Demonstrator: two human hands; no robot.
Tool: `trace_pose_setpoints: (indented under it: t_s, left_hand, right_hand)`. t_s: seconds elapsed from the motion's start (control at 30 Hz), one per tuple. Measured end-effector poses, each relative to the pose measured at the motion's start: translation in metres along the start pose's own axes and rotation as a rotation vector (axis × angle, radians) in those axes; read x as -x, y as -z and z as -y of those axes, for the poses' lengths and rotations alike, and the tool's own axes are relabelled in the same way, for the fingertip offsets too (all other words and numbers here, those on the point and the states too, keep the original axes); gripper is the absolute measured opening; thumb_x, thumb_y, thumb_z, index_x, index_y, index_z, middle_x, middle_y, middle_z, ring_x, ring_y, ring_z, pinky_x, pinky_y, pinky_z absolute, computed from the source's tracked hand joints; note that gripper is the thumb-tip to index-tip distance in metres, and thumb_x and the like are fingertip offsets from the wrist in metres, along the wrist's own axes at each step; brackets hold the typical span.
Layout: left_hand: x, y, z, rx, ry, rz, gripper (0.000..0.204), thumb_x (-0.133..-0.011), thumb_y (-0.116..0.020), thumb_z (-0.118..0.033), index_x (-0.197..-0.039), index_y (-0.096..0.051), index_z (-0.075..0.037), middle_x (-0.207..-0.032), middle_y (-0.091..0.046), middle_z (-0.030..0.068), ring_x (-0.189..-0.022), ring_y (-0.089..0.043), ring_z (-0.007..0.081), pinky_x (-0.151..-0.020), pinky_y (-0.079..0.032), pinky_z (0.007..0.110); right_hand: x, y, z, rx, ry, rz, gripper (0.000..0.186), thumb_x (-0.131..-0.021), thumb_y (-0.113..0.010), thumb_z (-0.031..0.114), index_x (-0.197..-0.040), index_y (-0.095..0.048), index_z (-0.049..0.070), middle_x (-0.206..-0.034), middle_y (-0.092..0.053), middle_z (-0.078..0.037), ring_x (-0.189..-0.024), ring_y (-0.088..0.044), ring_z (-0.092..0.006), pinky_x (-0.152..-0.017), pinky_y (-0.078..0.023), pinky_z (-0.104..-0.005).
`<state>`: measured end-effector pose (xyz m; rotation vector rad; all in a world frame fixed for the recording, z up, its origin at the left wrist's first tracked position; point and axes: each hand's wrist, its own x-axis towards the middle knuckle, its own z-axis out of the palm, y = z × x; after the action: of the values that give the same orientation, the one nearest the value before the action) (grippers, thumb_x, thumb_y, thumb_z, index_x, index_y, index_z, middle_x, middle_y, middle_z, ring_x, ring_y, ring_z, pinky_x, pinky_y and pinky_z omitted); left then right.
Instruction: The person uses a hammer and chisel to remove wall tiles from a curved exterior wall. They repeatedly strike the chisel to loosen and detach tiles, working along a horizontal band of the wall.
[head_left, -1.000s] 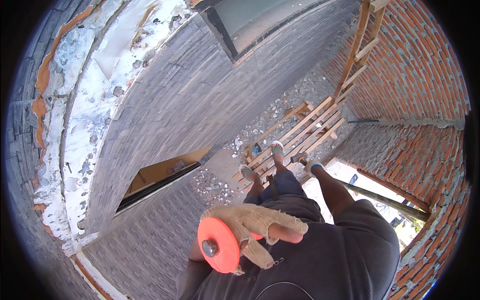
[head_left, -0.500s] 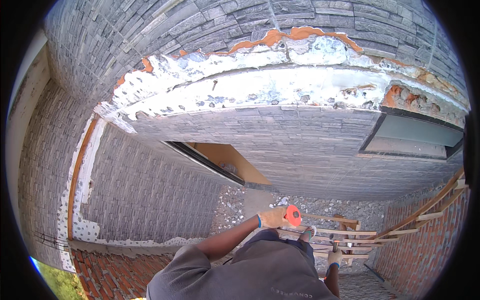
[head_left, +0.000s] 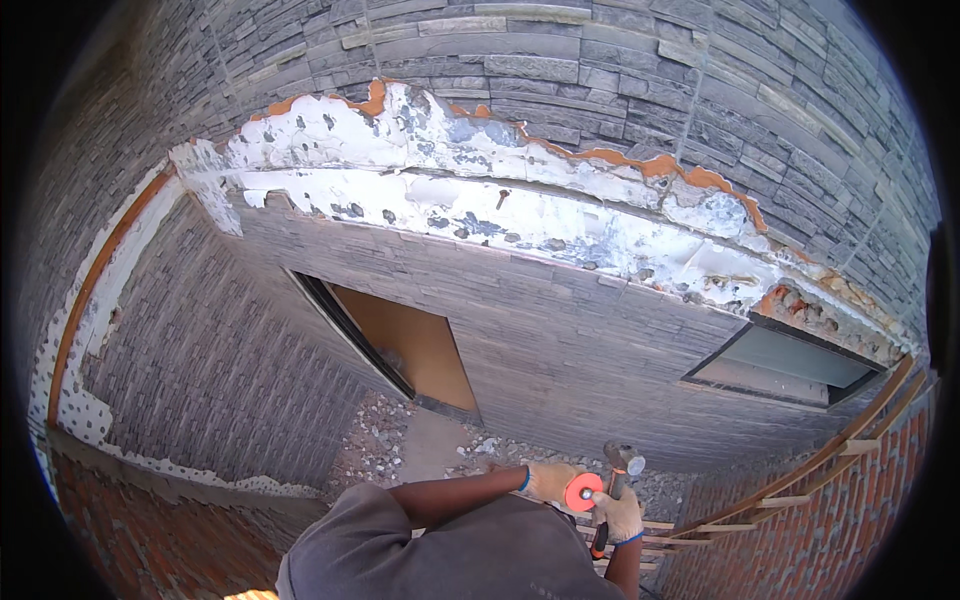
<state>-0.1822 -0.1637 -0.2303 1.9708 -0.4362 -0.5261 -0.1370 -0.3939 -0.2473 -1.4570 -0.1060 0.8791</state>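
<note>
My left hand [head_left: 548, 483], in a pale work glove with a blue cuff, is closed round a chisel with a round red hand guard [head_left: 577, 484]. I see the chisel nearly end-on, its metal head at the guard's centre; its shaft and tip are hidden. My right hand [head_left: 624, 516], gloved alike, grips a hammer [head_left: 626, 459] by its handle. The steel head points up and away from me, while the black and orange handle end shows below the hand. Both hands are close together in front of my body, the right thumb beside the red guard.
Ahead is a grey stone-clad wall [head_left: 560, 340] with a chipped white strip [head_left: 420, 205] and a nail [head_left: 503, 199] in it. A doorway [head_left: 395, 345] and window opening [head_left: 785, 362] lie below. Wooden slats [head_left: 655, 540] are under me, rubble [head_left: 375, 440] on the ground, a wooden ladder [head_left: 800, 480] at right.
My right hand has come up and in with the hammer, next to the chisel in my left hand. My view has turned, so the wall appears shifted and tilted.
</note>
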Motion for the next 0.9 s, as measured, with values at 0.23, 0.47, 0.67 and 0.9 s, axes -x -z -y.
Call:
trace_pose_setpoints:
  t_s: [0.23,0.47,0.67,0.9]
  left_hand:
    - [0.030,-0.009,0.055,-0.100,-0.019,-0.378,0.048,-0.086,-0.078,-0.035,-0.123,-0.067,-0.006,-0.119,-0.071,0.0151,-0.115,-0.066,0.0321,-0.095,-0.051,0.042]
    - [0.042,-0.008,0.054,1.551,-0.209,-0.246,0.034,-0.102,-0.059,-0.042,-0.116,-0.062,-0.011,-0.100,-0.065,0.0035,-0.095,-0.063,0.0177,-0.082,-0.053,0.035]
    - [0.049,0.076,-0.015,1.733,-0.189,-0.445,0.039,-0.106,-0.056,-0.044,-0.128,-0.049,-0.013,-0.109,-0.060,0.0015,-0.092,-0.062,0.0144,-0.079,-0.055,0.031]
    - [0.072,0.093,-0.055,1.613,-0.205,-0.269,0.033,-0.104,-0.060,-0.042,-0.117,-0.053,-0.013,-0.099,-0.060,0.0030,-0.092,-0.064,0.0189,-0.078,-0.056,0.039]
  right_hand:
    - [-0.019,-0.042,0.020,0.035,-0.039,0.086,0.011,-0.090,-0.070,0.009,-0.091,-0.062,0.001,-0.066,-0.059,-0.004,-0.051,-0.054,-0.0121,-0.047,-0.041,-0.0281]
    - [-0.034,-0.092,0.073,0.181,0.287,0.112,0.017,-0.089,-0.072,0.010,-0.094,-0.060,0.000,-0.065,-0.057,-0.002,-0.048,-0.052,-0.0110,-0.044,-0.039,-0.0266]
    - [-0.027,-0.124,0.107,0.806,0.849,-0.117,0.037,-0.085,-0.074,0.006,-0.120,-0.065,-0.002,-0.092,-0.075,-0.012,-0.079,-0.070,-0.0208,-0.072,-0.056,-0.0358]
    - [-0.007,-0.118,0.113,0.692,0.608,-0.283,0.023,-0.082,-0.073,0.008,-0.103,-0.068,0.000,-0.088,-0.072,-0.018,-0.075,-0.068,-0.0219,-0.072,-0.053,-0.0359]
